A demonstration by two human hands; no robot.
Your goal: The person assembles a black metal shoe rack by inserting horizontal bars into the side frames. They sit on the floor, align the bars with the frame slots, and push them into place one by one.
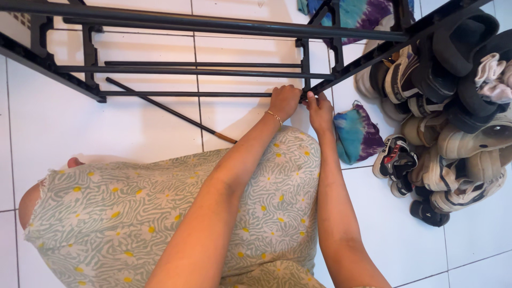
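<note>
Your left hand (284,100) is closed around the lowest rod (186,94) of the black rack (213,24), right at the corner joint (305,96), while your right hand (320,111) pinches that joint with curled fingers. Keep the rod in line with its socket and press straight. A loose rod (170,111) lies on the floor (133,133) to the left; the shoes (448,138) and blue cloth (356,133) crowd the right.

Shoe pile (453,133) right; bare floor (64,128) left.
</note>
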